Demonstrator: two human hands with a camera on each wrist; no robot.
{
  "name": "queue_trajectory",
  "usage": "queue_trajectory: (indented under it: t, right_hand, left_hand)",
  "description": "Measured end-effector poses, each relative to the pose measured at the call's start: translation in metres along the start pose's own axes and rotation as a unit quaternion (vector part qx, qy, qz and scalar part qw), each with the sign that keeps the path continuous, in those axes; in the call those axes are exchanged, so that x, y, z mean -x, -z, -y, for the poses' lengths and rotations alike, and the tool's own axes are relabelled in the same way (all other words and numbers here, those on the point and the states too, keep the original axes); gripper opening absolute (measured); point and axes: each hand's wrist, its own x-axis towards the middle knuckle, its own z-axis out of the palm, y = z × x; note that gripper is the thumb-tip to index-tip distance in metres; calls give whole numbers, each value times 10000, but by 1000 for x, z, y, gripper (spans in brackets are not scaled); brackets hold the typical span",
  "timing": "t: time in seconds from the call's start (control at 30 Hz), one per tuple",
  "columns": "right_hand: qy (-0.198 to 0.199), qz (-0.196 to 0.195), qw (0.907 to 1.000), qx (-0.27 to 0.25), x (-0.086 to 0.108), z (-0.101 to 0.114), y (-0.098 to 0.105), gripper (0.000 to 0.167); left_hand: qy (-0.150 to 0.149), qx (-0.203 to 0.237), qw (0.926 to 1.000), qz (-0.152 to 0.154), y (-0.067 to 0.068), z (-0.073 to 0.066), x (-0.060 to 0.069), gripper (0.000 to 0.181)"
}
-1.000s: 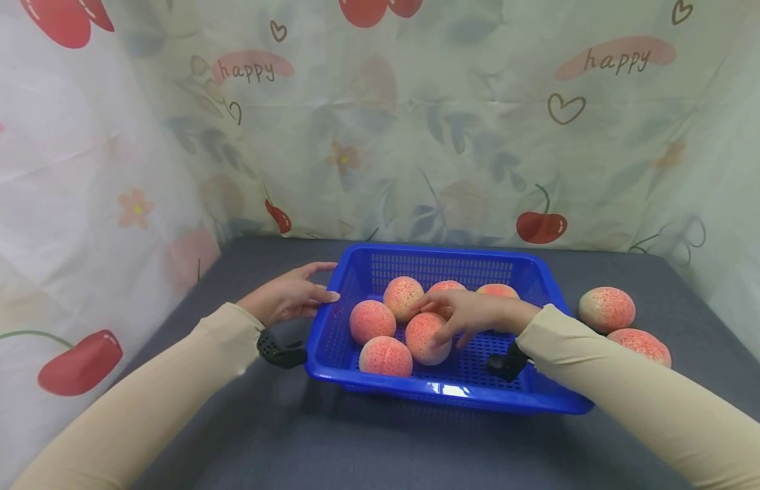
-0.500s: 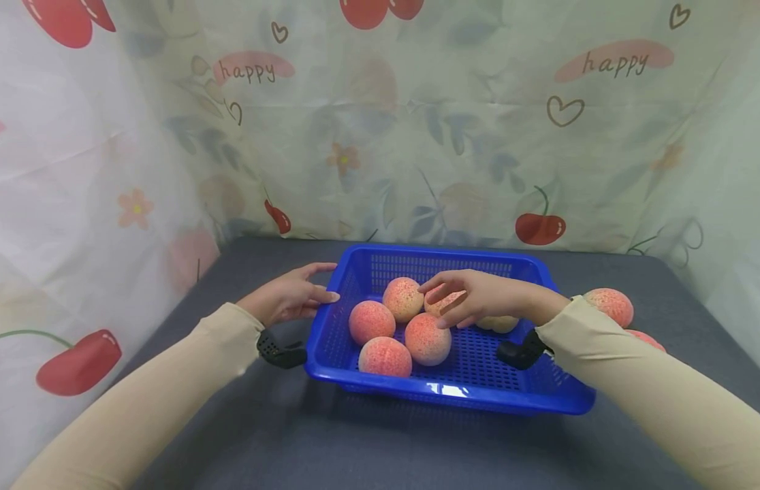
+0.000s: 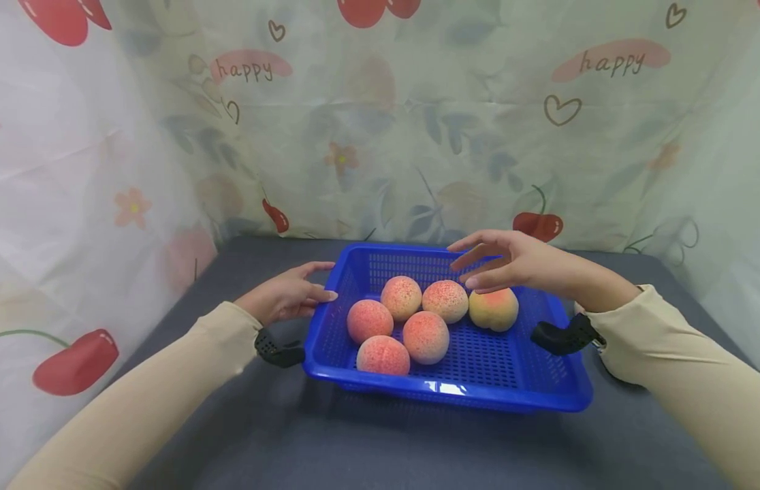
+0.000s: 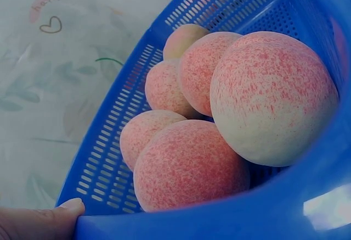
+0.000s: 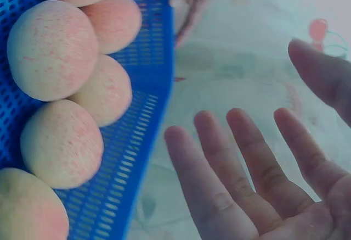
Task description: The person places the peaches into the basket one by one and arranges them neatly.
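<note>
A blue perforated plastic basket stands on the grey table, with several pink-and-cream peaches in it, among them a peach near the middle and a yellower peach at the right. At the basket's left rim, my left hand holds on, thumb over the edge and the other fingers outside; the left wrist view shows the thumb against the rim. My right hand hovers over the far right part of the basket, fingers spread and holding nothing, just above the yellower peach.
Right of the basket, the right sleeve covers most of whatever lies on the table there. A cherry-print curtain hangs behind and along the sides. Dark table cloth extends in front of the basket.
My right hand has lifted off the peaches in the middle and moved right and away, uncovering them. Its sleeve now hides the peaches outside the basket. My left hand has stayed at the rim.
</note>
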Motion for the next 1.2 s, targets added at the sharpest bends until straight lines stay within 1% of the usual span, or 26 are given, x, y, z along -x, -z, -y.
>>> queue_trajectory:
  t: [0.1,0.2,0.37,0.53,0.67,0.73,0.9,0.97,1.03,1.13,1.2]
  right_hand:
    - [94,-333,9994,30,12,3,7,51]
    - [214,-596,9978,-193,25,1,14,48]
    - [489,-952,9927,-562,46,-10,25,44]
    - [550,-1390,9879,-414,70,-23,33,45]
    - [391,-1847,9818,-223,88,-36,39,46]
    - [229,-2092,9776,-97,95,-44,42,46]
    - [-55,-2470,9690,76,112,-66,45,45]
    - [-175,-2609,9649,229,119,-75,45,45]
    - [-333,-2793,9584,477,125,-84,43,45]
    - [-612,-3082,9453,873,134,-100,41,46]
    - [-725,-3234,9381,1005,140,-112,39,46]
  left_hand:
    - [-17,-21,10000,8,0,0,1,74]
    - [-21,-37,10000,16,0,-1,1,74]
    - [-42,-81,10000,2,-1,0,1,74]
    - [-27,-63,10000,19,-1,-1,1,74]
    - [-30,-40,10000,45,0,0,1,74]
    - [-35,-43,10000,33,0,0,1,74]
    - [-68,-54,10000,36,0,1,1,75]
    - [-55,-28,10000,10,0,1,0,74]
    - [-48,-31,10000,13,0,1,0,74]
    - [-29,-22,10000,3,0,1,1,73]
    - [-29,-40,10000,16,0,0,2,73]
